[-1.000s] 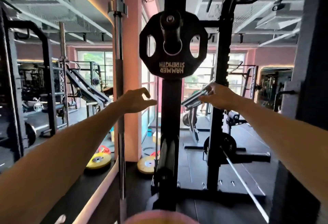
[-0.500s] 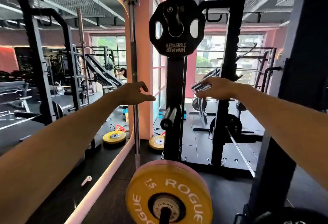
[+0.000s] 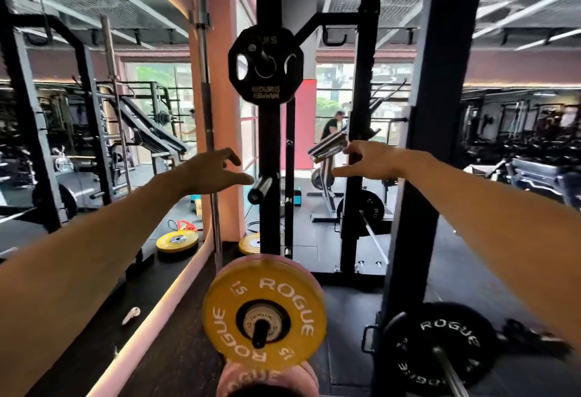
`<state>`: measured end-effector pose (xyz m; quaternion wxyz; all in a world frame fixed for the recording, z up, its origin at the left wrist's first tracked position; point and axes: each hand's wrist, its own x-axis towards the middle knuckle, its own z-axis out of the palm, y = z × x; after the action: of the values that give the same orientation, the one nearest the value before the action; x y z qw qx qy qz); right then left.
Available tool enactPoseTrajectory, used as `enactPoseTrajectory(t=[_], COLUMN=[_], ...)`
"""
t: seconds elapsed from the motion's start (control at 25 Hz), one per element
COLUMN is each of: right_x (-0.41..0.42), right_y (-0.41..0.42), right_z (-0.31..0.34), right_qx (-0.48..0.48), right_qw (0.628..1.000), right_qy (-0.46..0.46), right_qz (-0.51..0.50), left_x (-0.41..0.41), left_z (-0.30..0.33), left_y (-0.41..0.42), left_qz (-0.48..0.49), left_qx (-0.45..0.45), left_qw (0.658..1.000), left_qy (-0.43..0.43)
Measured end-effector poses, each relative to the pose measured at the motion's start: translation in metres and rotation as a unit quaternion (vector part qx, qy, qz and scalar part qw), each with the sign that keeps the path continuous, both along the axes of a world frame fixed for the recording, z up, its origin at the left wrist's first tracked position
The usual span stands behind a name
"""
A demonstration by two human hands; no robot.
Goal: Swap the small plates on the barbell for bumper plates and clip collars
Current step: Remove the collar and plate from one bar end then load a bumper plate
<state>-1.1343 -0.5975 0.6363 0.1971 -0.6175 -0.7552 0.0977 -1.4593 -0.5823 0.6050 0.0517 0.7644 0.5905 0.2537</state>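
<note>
Both hands reach toward the black upright [image 3: 270,151]. The left hand [image 3: 210,173], fingers spread and holding nothing, hovers just left of its empty peg [image 3: 262,187]. The right hand [image 3: 371,162], right of the upright, also holds nothing, its fingers loose. The yellow plate [image 3: 264,315] hangs on a lower peg below the hands; a black plate [image 3: 265,63] hangs above.

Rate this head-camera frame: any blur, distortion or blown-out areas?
Head view: wide-angle bending bows the rack uprights outward; motion blur smears the black Rogue plate and frame edges; the windows are overexposed; the yellow Rogue plate stays readable.
</note>
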Motion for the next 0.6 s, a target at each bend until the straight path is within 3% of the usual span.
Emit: enactPoseTrajectory(t=[0.2,0.6], right_x=[0.087,0.345], right_y=[-0.044,-0.115], right_z=[0.005,-0.006], right_qx=[0.015,0.031], right_qw=[0.999,0.999], right_qy=[-0.019,-0.027], right_qz=[-0.034,-0.033], left_x=[0.091,0.345], left_z=[0.005,-0.006], left_y=[-0.035,-0.107], left_qz=[-0.017,-0.009], left_qx=[0.000,-0.006], left_qw=[1.000,0.999], left_qy=[-0.008,-0.051])
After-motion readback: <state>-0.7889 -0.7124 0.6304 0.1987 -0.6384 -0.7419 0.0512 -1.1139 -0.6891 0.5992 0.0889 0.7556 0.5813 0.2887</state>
